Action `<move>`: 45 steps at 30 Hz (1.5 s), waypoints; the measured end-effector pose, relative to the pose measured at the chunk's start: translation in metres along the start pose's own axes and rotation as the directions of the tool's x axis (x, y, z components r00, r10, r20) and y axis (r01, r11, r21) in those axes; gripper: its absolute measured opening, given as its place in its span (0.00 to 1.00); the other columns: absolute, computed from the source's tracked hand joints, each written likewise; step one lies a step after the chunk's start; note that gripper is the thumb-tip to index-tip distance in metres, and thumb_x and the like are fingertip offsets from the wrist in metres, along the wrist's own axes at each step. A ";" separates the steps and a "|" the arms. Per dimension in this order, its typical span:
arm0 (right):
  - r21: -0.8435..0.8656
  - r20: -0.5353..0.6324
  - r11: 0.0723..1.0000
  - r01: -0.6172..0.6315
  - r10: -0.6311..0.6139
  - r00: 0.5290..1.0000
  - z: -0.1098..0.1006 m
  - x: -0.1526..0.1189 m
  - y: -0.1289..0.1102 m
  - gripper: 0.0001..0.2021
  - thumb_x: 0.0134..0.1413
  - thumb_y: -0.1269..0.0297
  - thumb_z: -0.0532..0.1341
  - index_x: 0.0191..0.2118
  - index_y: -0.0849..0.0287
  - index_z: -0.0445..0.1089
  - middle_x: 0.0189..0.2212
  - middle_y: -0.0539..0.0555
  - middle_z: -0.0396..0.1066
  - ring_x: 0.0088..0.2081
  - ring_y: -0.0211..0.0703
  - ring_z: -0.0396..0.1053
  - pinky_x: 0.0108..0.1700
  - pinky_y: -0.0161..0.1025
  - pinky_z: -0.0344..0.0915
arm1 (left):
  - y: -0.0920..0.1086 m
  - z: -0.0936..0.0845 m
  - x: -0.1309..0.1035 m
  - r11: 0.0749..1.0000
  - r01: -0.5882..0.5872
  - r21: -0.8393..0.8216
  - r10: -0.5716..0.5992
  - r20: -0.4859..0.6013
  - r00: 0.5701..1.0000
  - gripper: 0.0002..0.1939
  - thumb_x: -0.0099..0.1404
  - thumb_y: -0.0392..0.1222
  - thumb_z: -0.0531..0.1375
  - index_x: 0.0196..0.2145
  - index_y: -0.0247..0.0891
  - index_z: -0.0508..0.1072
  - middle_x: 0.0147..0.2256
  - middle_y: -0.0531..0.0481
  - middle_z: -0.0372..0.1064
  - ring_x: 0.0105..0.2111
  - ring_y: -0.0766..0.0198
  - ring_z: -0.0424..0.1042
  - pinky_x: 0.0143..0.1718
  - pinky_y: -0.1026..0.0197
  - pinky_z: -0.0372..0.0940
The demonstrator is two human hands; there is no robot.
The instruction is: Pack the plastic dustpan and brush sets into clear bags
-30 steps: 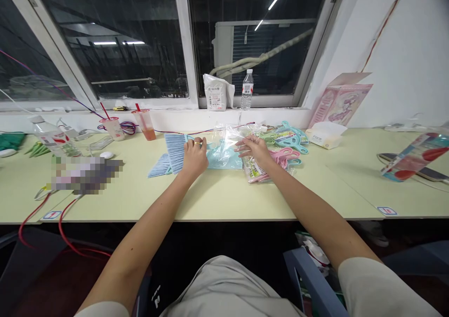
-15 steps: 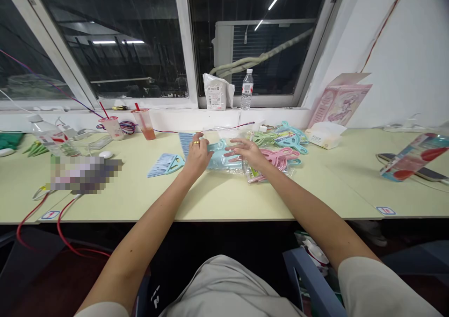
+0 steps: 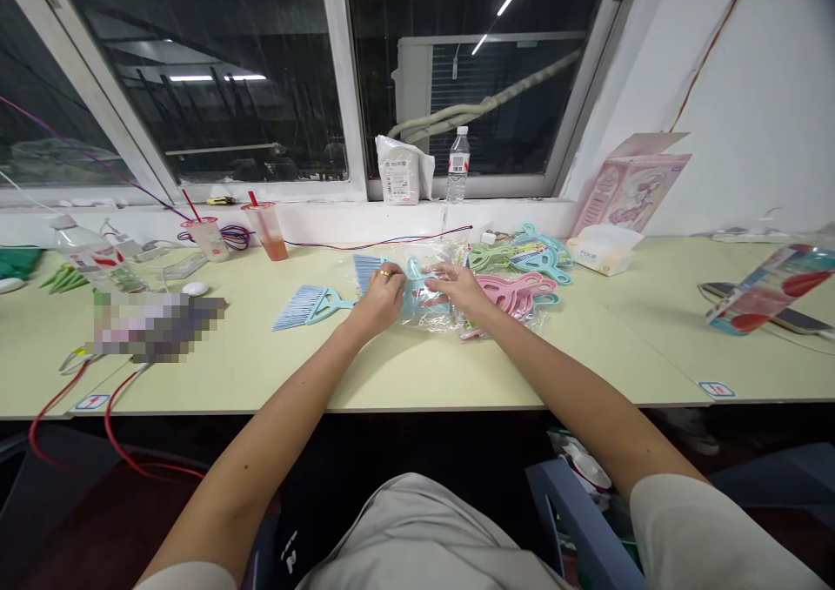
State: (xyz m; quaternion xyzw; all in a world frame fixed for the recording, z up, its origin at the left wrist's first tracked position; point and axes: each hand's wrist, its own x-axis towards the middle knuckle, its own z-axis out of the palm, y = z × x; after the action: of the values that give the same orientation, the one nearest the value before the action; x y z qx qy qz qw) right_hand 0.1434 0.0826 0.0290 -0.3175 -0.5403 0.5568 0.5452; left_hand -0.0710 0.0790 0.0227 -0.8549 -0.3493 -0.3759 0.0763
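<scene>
My left hand [image 3: 384, 296], with a ring on a finger, is closed at the left end of a clear plastic bag [image 3: 436, 322]. A small blue brush [image 3: 366, 270] shows its bristles just behind that hand, its handle hidden by the fingers. A light blue dustpan [image 3: 417, 294] lies in the bag between my hands. My right hand [image 3: 460, 290] has its fingers curled on the bag's right side. On the table left of my hands lies a second blue brush [image 3: 306, 306], its handle pointing toward my left hand.
Pink dustpans [image 3: 518, 292] in plastic lie right of my right hand, with green and blue ones [image 3: 544, 255] behind. Farther right stands a tissue pack [image 3: 604, 251]. Drink cups [image 3: 267, 233] and a water bottle [image 3: 97, 255] stand at the left. A pale table [image 3: 417, 372] bears everything.
My left hand has moved right with the blue brush, toward the dustpan. The fingers of my right hand have gone from spread to curled on the bag. The bag has shifted slightly.
</scene>
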 end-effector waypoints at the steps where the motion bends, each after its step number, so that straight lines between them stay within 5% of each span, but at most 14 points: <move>1: 0.003 -0.028 1.000 -0.005 0.005 1.000 0.000 0.001 0.001 0.15 0.46 0.68 0.77 0.39 0.58 0.75 0.33 0.51 0.78 0.32 0.49 0.82 0.35 0.47 0.83 | 0.000 0.000 0.000 0.999 -0.014 -0.033 0.014 0.000 1.000 0.16 0.70 0.30 0.52 0.52 0.38 0.71 0.53 0.36 0.65 0.54 0.51 0.67 0.59 0.46 0.64; 5: 0.039 -0.130 0.999 -0.015 0.020 0.991 -0.005 0.006 0.001 0.12 0.49 0.74 0.75 0.36 0.59 0.73 0.32 0.53 0.78 0.31 0.48 0.82 0.33 0.41 0.82 | -0.005 -0.006 0.002 0.991 0.049 -0.127 -0.075 -0.208 0.975 0.17 0.68 0.31 0.55 0.53 0.38 0.71 0.55 0.35 0.65 0.58 0.48 0.66 0.62 0.44 0.60; 7: 0.079 -0.140 0.997 -0.002 0.013 0.990 -0.011 0.008 -0.002 0.11 0.50 0.75 0.73 0.36 0.60 0.73 0.32 0.52 0.78 0.32 0.50 0.83 0.33 0.42 0.82 | -0.014 -0.012 0.004 0.963 0.186 -0.197 -0.249 -0.374 0.893 0.17 0.65 0.34 0.59 0.52 0.39 0.72 0.58 0.34 0.64 0.62 0.44 0.62 0.66 0.41 0.55; 9: 0.123 -0.133 0.992 0.008 0.009 0.991 -0.018 0.010 -0.004 0.10 0.50 0.76 0.72 0.37 0.61 0.74 0.30 0.51 0.77 0.32 0.52 0.83 0.34 0.43 0.82 | -0.026 -0.018 0.007 0.856 0.324 -0.402 -0.482 -0.399 0.780 0.19 0.64 0.39 0.62 0.53 0.39 0.71 0.58 0.35 0.65 0.62 0.43 0.63 0.65 0.41 0.56; 12: 0.157 -0.117 0.988 0.010 0.009 0.993 -0.024 0.012 -0.005 0.09 0.52 0.76 0.70 0.39 0.62 0.75 0.29 0.51 0.76 0.33 0.53 0.83 0.36 0.44 0.82 | -0.041 -0.023 0.010 0.438 0.451 -0.778 -0.701 0.020 0.713 0.19 0.64 0.47 0.63 0.50 0.38 0.72 0.51 0.38 0.71 0.53 0.46 0.72 0.54 0.46 0.67; 14: 0.150 -0.126 0.989 0.010 0.009 0.992 -0.026 0.014 -0.003 0.09 0.52 0.76 0.70 0.39 0.61 0.75 0.30 0.51 0.77 0.33 0.52 0.83 0.35 0.44 0.82 | -0.043 -0.024 0.009 0.182 0.482 -0.857 -0.631 0.274 0.726 0.19 0.61 0.48 0.65 0.48 0.38 0.73 0.47 0.42 0.75 0.49 0.49 0.74 0.48 0.50 0.70; 16: 0.136 -0.140 0.991 0.003 0.016 0.990 -0.026 0.015 -0.001 0.09 0.53 0.76 0.70 0.39 0.61 0.74 0.31 0.52 0.78 0.32 0.51 0.83 0.34 0.44 0.82 | -0.041 -0.025 0.008 0.084 0.466 -0.881 -0.574 0.339 0.745 0.20 0.57 0.45 0.69 0.47 0.39 0.74 0.46 0.44 0.76 0.47 0.52 0.75 0.45 0.54 0.70; 31: 0.077 -0.024 0.993 -0.089 0.092 0.996 -0.026 0.010 -0.004 0.08 0.54 0.76 0.69 0.40 0.61 0.77 0.35 0.55 0.81 0.33 0.48 0.82 0.36 0.42 0.82 | -0.042 -0.029 0.001 0.041 0.496 -0.868 -0.497 0.412 0.763 0.22 0.56 0.39 0.69 0.49 0.41 0.74 0.46 0.46 0.77 0.46 0.51 0.77 0.46 0.50 0.72; 37: -0.001 0.036 0.987 -0.162 0.162 0.986 -0.020 0.003 -0.008 0.11 0.52 0.73 0.72 0.42 0.60 0.79 0.38 0.56 0.82 0.38 0.48 0.81 0.38 0.41 0.81 | -0.038 -0.026 0.002 0.115 0.475 -0.873 -0.472 0.373 0.799 0.24 0.53 0.42 0.72 0.47 0.41 0.71 0.40 0.49 0.77 0.39 0.57 0.77 0.41 0.56 0.70; 41: -0.039 0.073 0.972 -0.233 0.235 0.969 -0.016 -0.003 -0.013 0.13 0.55 0.71 0.72 0.46 0.59 0.78 0.43 0.58 0.82 0.41 0.46 0.81 0.37 0.38 0.80 | -0.039 -0.020 0.004 0.158 0.492 -0.856 -0.562 0.332 0.758 0.27 0.51 0.44 0.74 0.45 0.44 0.67 0.31 0.55 0.73 0.29 0.61 0.73 0.33 0.60 0.67; 45: -0.009 0.106 0.950 -0.313 0.312 0.944 -0.014 -0.003 -0.012 0.14 0.57 0.70 0.71 0.49 0.59 0.77 0.43 0.58 0.82 0.40 0.48 0.82 0.40 0.44 0.82 | -0.042 -0.010 0.005 0.193 0.462 -0.866 -0.715 0.198 0.670 0.29 0.48 0.41 0.74 0.44 0.45 0.64 0.31 0.56 0.70 0.29 0.63 0.72 0.31 0.62 0.64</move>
State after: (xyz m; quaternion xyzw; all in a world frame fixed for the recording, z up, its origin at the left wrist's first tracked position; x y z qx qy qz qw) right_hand 0.1607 0.0809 0.0361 -0.3669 -0.5090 0.6545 0.4219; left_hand -0.1024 0.1092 0.0279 -0.5081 -0.3972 -0.5992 -0.4744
